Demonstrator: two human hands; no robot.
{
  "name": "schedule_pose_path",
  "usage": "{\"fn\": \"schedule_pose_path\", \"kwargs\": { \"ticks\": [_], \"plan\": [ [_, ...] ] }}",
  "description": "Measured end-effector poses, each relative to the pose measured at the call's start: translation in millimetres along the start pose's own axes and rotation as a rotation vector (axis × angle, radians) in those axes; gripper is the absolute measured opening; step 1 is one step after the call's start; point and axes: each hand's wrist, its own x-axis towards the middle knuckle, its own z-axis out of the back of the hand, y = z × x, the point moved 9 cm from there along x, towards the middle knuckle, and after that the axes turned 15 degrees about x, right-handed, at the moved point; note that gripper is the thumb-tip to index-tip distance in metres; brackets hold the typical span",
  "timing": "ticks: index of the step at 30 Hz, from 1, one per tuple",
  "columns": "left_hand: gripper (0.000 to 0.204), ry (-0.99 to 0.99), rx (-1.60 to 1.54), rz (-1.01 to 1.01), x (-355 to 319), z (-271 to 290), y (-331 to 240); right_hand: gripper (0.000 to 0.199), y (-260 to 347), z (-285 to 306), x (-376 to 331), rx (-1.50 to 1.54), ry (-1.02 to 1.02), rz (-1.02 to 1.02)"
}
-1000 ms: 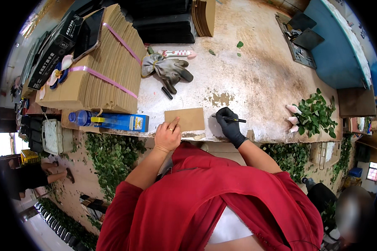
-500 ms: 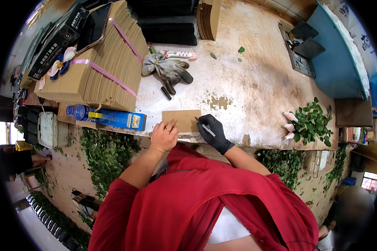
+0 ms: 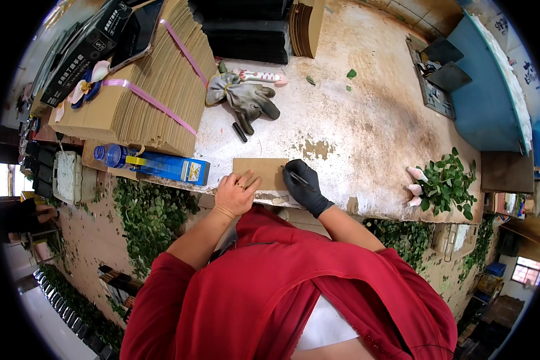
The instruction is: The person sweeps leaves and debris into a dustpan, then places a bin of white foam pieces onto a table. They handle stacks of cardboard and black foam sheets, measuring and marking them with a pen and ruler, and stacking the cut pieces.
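Observation:
A small rectangle of brown cardboard lies flat near the table's front edge. My bare left hand, a ring on one finger, rests on its left end with the fingers spread. In a black glove, my right hand is closed around a pen over the card's right end. The pen's tip is hidden by the fingers. Beyond the card lie a short black marker-like stick and a grey work glove.
To the left are a blue tape dispenser, a plastic bottle and a strapped cardboard stack. Pale flowers with green leaves lie at the table's right end. A blue panel stands at the far right.
My right hand has turned and shifted slightly right, and the pen's pale barrel no longer shows. My left hand stays on the cardboard. The whole view has shifted a little.

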Motion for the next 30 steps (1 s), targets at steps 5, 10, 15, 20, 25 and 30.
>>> {"fn": "schedule_pose_path", "kwargs": {
  "ticks": [5, 10, 15, 20, 25, 30],
  "plan": [
    [0.042, 0.012, 0.011, 0.003, -0.4, -0.5, -0.2, 0.013, 3.2, -4.1, 1.7, -0.048, 0.005, 0.069],
    [0.042, -0.005, 0.007, -0.005, 0.3, 1.4, -0.1, 0.011, 6.2, -7.1, -0.6, -0.071, 0.081, 0.066],
    [0.042, 0.000, 0.009, -0.002, -0.9, 0.7, -0.1, 0.011, 5.1, -0.4, 1.7, -0.026, -0.040, 0.042],
    [0.042, 0.004, 0.009, -0.007, -0.8, -0.3, -0.5, 0.010, 4.0, -0.7, -0.3, -0.080, -0.027, 0.045],
    [0.043, -0.001, 0.011, -0.005, -1.5, -0.6, 0.0, 0.010, 2.2, 4.9, -3.5, -0.060, -0.062, 0.023],
    [0.042, -0.004, 0.011, -0.005, -1.0, 0.1, 0.0, 0.009, 1.9, 5.5, -1.4, -0.091, -0.107, 0.025]
  ]
}}
